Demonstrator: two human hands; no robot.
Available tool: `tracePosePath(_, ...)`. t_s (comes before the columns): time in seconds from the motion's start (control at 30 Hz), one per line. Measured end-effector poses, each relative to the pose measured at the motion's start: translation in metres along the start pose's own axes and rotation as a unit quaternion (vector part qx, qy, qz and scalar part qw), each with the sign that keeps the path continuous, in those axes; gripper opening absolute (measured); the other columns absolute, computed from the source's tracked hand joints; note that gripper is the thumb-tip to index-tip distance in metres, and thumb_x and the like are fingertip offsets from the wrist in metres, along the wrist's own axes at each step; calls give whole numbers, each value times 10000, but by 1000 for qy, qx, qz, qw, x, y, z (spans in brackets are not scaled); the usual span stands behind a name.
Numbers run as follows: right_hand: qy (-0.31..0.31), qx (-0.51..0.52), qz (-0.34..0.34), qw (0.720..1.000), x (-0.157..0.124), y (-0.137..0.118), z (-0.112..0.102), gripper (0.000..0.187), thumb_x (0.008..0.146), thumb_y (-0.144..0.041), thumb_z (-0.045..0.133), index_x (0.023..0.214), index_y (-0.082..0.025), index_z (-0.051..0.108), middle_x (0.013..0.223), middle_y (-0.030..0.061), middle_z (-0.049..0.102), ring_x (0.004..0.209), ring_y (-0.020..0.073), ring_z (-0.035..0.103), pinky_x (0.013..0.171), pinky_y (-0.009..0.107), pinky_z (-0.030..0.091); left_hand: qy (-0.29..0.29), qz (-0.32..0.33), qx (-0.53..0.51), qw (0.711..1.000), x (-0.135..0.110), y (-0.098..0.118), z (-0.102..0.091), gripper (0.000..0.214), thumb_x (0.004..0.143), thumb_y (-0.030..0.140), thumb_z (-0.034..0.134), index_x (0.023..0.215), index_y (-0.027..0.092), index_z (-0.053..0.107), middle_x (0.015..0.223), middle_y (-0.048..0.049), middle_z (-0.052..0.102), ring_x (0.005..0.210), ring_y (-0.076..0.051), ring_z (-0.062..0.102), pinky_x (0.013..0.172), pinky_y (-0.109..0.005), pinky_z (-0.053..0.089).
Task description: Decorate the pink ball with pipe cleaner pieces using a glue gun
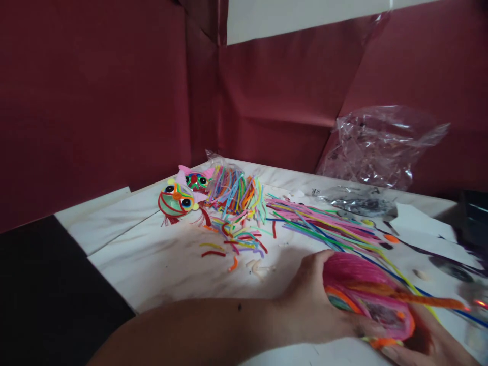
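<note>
My left hand (310,300) reaches across from the lower left and is closed round a ball-shaped object wrapped in pink pipe cleaners (368,297), with orange and green strands on it. An orange pipe cleaner (430,301) sticks out of it to the right. My right hand (430,348) shows only partly at the bottom right, under the pink ball and touching it; its fingers are blurred. Long loose pipe cleaners (324,221) in many colours lie on the white table (160,264) just beyond the hands.
Two finished pipe-cleaner owl faces (177,199) stand at the back left beside a clear bag of short coloured pieces (234,188). Cut scraps (236,244) are scattered mid-table. A crumpled clear plastic bag (381,145) leans on the dark red wall. A black surface (41,290) lies left.
</note>
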State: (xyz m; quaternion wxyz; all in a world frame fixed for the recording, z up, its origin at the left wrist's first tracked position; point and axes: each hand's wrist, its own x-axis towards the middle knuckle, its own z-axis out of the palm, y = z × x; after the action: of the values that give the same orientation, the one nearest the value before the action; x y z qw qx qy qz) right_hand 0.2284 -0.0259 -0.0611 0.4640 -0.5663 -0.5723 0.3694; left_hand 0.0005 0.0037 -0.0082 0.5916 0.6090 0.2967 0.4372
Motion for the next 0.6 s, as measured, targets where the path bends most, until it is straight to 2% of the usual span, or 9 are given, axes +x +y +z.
tracePosePath(0.1,3,-16,2,1000,-2,1,-2,691,483,-394,820,1121,-304,570,1026,115,711,901,338,688,677,341,613,-4,9,30,999,0,2,-1,1009,420,319,890,1320,255,439,1329,-117,496,1223,-352,457,993,-518,427)
tracePosePath(0.2,28,33,4,999,-10,-12,10,882,491,-499,790,1292,-319,466,1159,108,663,1019,332,648,784,344,589,-17,20,42,999,0,5,-1,987,419,322,891,1302,248,458,1293,-115,525,1192,-347,489,972,-512,446)
tracePosePath(0.27,34,50,-4,998,-13,-18,15,946,500,-524,780,1347,-323,410,1204,99,642,1071,328,622,812,339,579,-26,25,45,998,-1,7,-1,967,422,329,891,1289,243,470,1278,-115,537,1146,-333,528,959,-510,457)
tracePosePath(0.43,-18,-26,-34,999,-8,-13,2,943,500,-412,808,1351,-318,412,1109,83,695,921,310,691,648,296,611,-32,36,59,997,1,9,-2,968,424,333,891,1291,230,473,1279,-126,535,1120,-327,540,954,-503,460)
tracePosePath(0.6,-1,-37,-17,999,-10,-28,4,954,532,-452,791,1373,-260,385,1082,106,695,973,321,671,735,314,597,-26,48,66,996,2,11,-4,953,436,334,885,1291,225,481,1274,-127,538,1160,-350,507,986,-518,426)
